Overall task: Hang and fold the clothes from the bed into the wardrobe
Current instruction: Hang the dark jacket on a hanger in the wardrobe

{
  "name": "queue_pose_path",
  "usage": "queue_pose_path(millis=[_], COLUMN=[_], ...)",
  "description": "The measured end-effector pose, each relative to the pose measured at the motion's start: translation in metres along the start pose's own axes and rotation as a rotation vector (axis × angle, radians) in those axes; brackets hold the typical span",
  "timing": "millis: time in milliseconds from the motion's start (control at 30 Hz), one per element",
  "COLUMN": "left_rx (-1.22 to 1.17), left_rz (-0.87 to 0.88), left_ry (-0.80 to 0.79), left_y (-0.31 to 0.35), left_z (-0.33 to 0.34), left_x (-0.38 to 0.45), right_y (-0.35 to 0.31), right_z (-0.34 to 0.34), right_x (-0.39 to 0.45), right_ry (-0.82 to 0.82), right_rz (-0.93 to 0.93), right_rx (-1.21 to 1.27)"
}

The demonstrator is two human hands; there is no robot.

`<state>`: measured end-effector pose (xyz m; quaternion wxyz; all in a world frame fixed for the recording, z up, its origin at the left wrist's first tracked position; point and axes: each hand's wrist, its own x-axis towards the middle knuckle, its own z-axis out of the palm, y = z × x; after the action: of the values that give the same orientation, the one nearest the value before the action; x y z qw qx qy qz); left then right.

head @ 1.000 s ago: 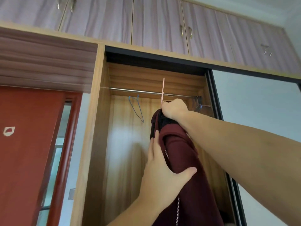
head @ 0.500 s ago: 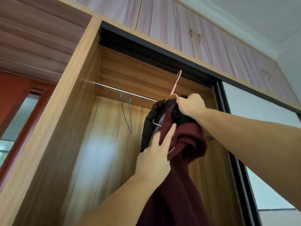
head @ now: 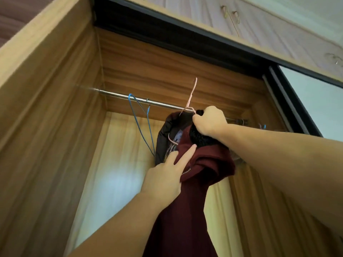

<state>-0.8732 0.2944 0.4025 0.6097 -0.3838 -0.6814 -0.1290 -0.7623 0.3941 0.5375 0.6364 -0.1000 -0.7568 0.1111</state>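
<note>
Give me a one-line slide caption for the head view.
Right hand lifts pink hanger with maroon jacket toward wardrobe rail; left hand steadies the fabric.

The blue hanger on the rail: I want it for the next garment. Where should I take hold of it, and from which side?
Grip the blue hanger by its wire neck just under the hook, reaching from the left, probably easiest. The hook sits over the rail, that side is free, and the maroon jacket crowds its right.
</note>
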Motion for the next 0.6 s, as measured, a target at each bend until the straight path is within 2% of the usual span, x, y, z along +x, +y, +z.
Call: queue_pose_path(millis=[233, 433, 600], left_rx=[0.035, 0.114, 0.113], left_rz=[-0.037, -0.045, -0.071], left_ry=[-0.018, 0.01, 0.064], left_y=[0.007, 0.025, 0.024], left_z=[0.075, 0.122, 0.144], left_x=[0.03, 0.08, 0.119], right_y=[0.07, 0.12, 0.134], right_z=[0.066, 0.084, 0.088], right_x=[0.049, 0.102, 0.139], right_ry=[-0.084, -0.03, 0.017], right_rz=[-0.056, -0.109, -0.093], right_rx=[0.024, 0.011, 0.036])
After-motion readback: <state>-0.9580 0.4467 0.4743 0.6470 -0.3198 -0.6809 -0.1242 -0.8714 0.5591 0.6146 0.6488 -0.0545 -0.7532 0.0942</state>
